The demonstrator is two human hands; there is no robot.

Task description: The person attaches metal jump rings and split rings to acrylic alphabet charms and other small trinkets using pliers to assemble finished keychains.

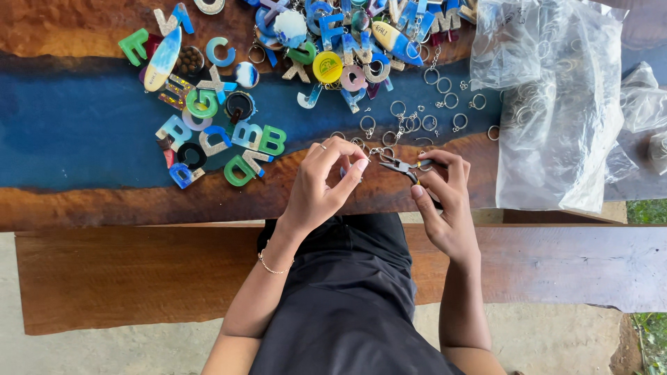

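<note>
Here, at the near edge of the counter: left hand with fingertips pressed together on a small blue piece (mostly hidden, shape hard to tell), right hand wrapped round small pliers, nose aimed at that piece. Probably somewhere mid-batch: a heap of resin letters and charms beyond the hands, several already with rings and chains on, others bare; loose metal rings scattered just past the pliers, more inside a clear plastic bag at the right. Hard to count finished against unfinished. Counter of rough brown wood with a blue resin band through it; wooden bench below, pale ground underneath, grass at the right edge, so outdoors.
</note>
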